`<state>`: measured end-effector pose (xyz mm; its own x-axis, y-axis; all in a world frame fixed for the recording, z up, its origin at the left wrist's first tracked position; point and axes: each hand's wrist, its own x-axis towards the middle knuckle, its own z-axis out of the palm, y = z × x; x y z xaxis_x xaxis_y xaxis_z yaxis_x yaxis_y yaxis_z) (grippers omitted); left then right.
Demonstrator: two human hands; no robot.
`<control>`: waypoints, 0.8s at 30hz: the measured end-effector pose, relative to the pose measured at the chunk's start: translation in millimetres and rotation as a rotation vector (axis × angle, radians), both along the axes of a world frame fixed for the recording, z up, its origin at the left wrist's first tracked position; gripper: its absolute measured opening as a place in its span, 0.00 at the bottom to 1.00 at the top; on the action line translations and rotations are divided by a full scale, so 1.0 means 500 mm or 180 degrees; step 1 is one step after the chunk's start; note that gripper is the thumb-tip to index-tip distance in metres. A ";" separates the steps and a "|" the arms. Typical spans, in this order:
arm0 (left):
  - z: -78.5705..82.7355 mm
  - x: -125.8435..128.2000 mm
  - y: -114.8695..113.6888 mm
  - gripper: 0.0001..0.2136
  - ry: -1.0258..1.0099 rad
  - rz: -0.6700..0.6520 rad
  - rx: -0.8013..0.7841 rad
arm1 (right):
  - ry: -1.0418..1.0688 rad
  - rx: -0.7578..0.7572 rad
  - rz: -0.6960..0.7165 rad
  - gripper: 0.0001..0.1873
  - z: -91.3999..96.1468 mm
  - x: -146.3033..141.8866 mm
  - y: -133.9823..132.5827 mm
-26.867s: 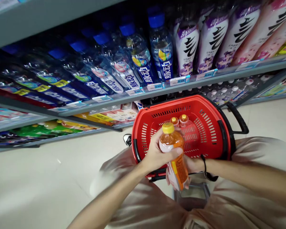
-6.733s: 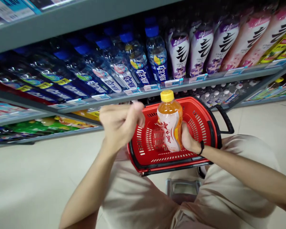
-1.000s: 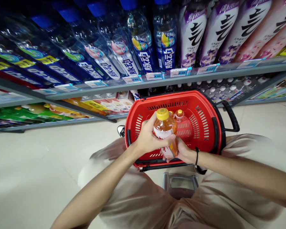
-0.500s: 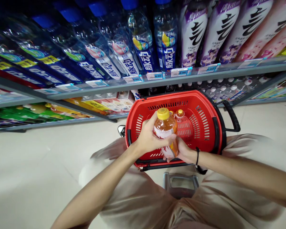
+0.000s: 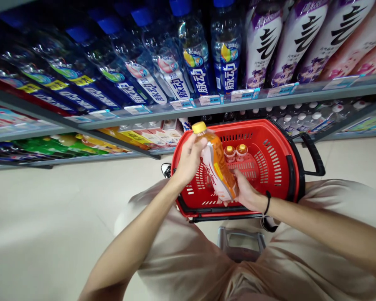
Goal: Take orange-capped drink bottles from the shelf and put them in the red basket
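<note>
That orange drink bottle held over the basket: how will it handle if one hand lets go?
The orange bottle looks full, so probably heavy for its size. It is tilted, the left hand near its neck and the right hand under its base; the glossy sleeve may slip. Round-bodied, it would likely roll in the red basket.

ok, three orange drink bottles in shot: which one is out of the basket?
The yellow-capped bottle, tilted, held by the left hand and right hand. The other two bottles stand inside the red basket.
</note>
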<state>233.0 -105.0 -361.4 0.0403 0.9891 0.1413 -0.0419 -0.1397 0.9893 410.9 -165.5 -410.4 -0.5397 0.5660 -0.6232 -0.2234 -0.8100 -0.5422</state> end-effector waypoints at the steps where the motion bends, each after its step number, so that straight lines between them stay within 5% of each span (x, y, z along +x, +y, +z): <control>1: 0.000 -0.004 0.007 0.19 -0.0188 0.0123 -0.0185 | 0.0039 0.0068 0.0046 0.34 0.007 0.001 0.002; 8: 0.016 -0.041 0.038 0.22 -0.1140 0.0442 -0.1162 | 0.0050 0.0805 0.0040 0.27 0.032 0.006 0.005; 17: 0.049 -0.056 0.039 0.24 -0.1125 0.0188 -0.1084 | -0.0574 0.2153 -0.0180 0.22 0.048 0.018 -0.005; 24: 0.052 -0.083 0.038 0.23 -0.0828 0.0216 -0.0764 | -0.1566 0.3008 -0.0288 0.37 0.037 0.041 0.017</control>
